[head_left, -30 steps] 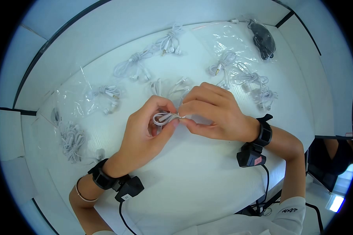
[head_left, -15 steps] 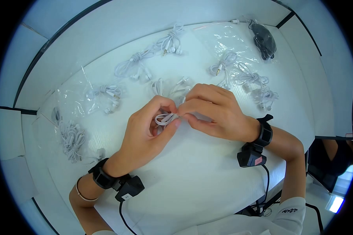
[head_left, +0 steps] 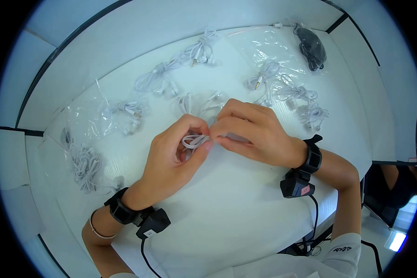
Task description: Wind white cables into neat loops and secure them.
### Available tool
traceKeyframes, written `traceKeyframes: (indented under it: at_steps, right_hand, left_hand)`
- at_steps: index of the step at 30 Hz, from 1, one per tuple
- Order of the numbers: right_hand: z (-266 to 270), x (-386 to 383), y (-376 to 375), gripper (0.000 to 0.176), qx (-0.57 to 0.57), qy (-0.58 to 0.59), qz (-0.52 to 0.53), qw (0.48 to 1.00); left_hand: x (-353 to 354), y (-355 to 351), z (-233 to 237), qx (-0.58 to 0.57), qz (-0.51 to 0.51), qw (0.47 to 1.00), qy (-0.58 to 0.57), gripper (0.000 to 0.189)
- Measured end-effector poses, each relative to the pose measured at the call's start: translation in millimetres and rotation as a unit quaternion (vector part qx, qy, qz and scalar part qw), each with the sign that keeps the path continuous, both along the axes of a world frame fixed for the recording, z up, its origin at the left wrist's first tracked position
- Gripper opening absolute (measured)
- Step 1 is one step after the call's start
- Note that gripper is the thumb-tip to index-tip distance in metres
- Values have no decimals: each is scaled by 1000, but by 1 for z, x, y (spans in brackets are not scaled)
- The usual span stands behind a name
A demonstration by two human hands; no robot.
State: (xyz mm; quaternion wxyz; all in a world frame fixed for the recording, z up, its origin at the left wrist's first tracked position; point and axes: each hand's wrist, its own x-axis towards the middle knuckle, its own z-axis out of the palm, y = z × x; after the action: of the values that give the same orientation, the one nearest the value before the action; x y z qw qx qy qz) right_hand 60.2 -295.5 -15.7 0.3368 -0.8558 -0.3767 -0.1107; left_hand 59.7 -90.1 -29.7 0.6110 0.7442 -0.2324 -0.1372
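A looped bundle of white earphone cable (head_left: pixel 195 140) sits between my two hands above the middle of the table. My left hand (head_left: pixel 173 148) is closed on it, thumb and fingers pinching the loops near their right end. Thumb and index finger of my right hand (head_left: pixel 252 132) are pinched together at that same end of the bundle, touching it; the exact bit of cable between them is hidden. Just beyond my fingers, more white earphones (head_left: pixel 213 101) lie on the table, partly covered by my right hand.
Coiled white earphones lie at the back (head_left: pixel 201 51), the right (head_left: pixel 315 113) and the left (head_left: pixel 85 167). Clear plastic bags (head_left: pixel 268 44) spread among them. A dark item in a bag (head_left: pixel 311 46) rests at the back right. Both wrists wear black devices with cables.
Almost nothing differs. My right fingertips have shifted very slightly at the end of the bundle, and both hands keep their place.
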Motion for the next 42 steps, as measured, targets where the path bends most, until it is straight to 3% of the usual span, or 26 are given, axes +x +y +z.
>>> traceKeyframes:
  at_steps: [7, 9, 23, 42]
  right_hand:
    - [0, -1, 1, 18, 22, 36, 23, 999]
    - [2, 0, 0, 25, 30, 63, 44, 997]
    - [-3, 0, 0, 28, 32, 20, 29, 999]
    - [-2, -1, 0, 22, 52, 16, -4, 998]
  left_hand:
    - [-2, 0, 0, -83, 5, 995, 47, 7]
    - [-1, 1, 0, -91, 14, 994, 50, 6]
    - [-1, 0, 2, -76, 15, 995, 71, 6]
    - [-1, -1, 2, -20, 4, 1000, 16, 12]
